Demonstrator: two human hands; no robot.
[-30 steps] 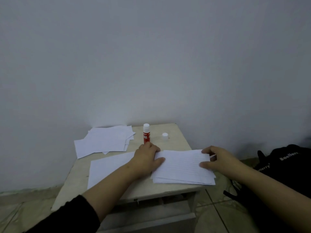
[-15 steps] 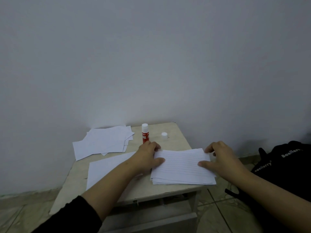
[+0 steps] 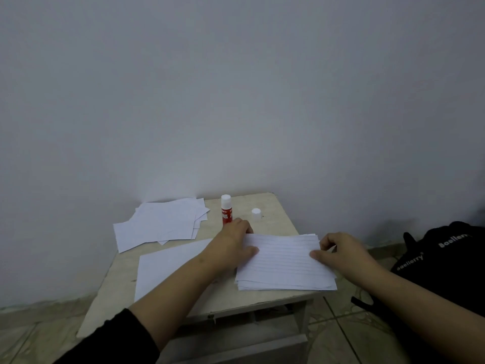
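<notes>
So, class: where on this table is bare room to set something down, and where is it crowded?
Bare: the far right table corner around the white cap, and the front-left strip beside the single sheet. Crowded: the loose pile at far left, the lined stack at front right.

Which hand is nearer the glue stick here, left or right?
Left. The left hand holds the left edge of the paper stack just in front of the glue stick, nearly touching it; the right hand pinches the stack's right edge, off to the stick's right.
</notes>
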